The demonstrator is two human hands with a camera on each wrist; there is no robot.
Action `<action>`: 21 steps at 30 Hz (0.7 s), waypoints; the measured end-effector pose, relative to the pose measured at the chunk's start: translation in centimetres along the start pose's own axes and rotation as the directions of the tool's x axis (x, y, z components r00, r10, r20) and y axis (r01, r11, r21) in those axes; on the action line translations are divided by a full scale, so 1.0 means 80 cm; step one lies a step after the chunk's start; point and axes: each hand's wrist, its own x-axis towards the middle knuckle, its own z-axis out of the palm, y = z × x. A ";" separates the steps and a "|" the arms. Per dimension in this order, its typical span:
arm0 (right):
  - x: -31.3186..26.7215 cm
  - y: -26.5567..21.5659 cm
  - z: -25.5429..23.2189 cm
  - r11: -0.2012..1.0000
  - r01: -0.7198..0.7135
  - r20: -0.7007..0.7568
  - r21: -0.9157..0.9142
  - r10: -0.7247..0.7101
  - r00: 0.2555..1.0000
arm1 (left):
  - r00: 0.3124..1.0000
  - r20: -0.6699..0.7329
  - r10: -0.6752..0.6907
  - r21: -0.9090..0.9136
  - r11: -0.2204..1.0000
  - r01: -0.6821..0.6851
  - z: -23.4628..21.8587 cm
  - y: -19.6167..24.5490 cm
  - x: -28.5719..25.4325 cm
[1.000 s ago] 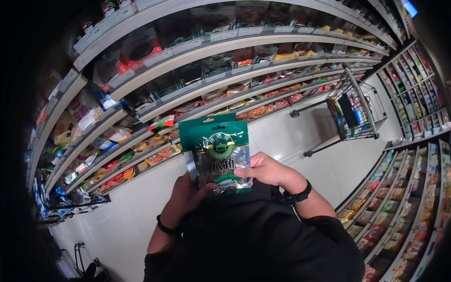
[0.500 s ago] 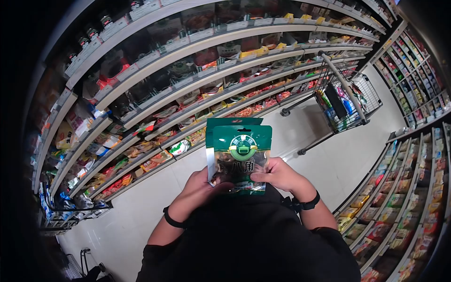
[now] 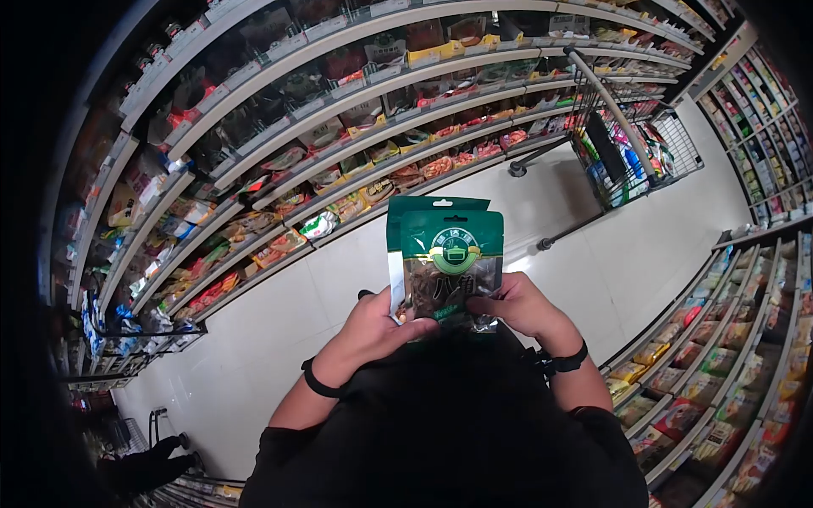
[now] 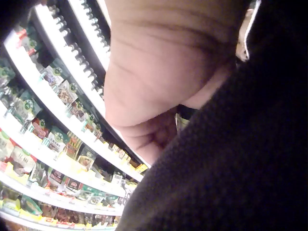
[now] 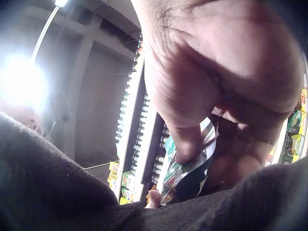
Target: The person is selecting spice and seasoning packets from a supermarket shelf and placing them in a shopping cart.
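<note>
Two green-topped seasoning packets are held upright in front of the dark shirt in the head view. The front packet of star anise [image 3: 452,233] has a clear window and a round pot emblem, and covers most of the rear packet [image 3: 428,202]. My left hand [image 3: 373,326] grips the lower left edge, thumb across the front. On the lower right, my right hand [image 3: 529,309] pinches the front packet between thumb and fingers. In the right wrist view, the thumb of that hand [image 5: 216,77] presses on shiny packet film [image 5: 192,175]. My left hand [image 4: 154,77] hides its hold in the left wrist view.
Long store shelves [image 3: 339,110] full of packets curve along the far side. A shopping cart [image 3: 611,106] with goods stands at the upper right on the tiled floor [image 3: 339,271]. More shelves [image 3: 720,364] line the right, and a black-clad person [image 3: 152,466] shows at lower left.
The two packets and both hands have moved right in the head view, with both hands keeping their hold. My left hand now shows more fully. Shelves and cart have shifted as the head view moved.
</note>
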 end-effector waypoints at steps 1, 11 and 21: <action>-0.005 0.001 -0.003 1.000 0.005 0.006 -0.009 -0.005 1.000 | 1.000 -0.006 0.006 -0.005 1.000 -0.006 0.005 0.002 -0.002; -0.035 0.017 -0.027 0.992 -0.051 -0.001 -0.117 0.051 0.999 | 1.000 -0.022 0.015 0.017 1.000 -0.015 0.035 0.021 -0.018; -0.044 0.013 -0.019 0.988 -0.051 0.079 -0.145 0.063 0.995 | 0.999 -0.043 -0.008 -0.007 1.000 0.007 0.042 0.029 -0.028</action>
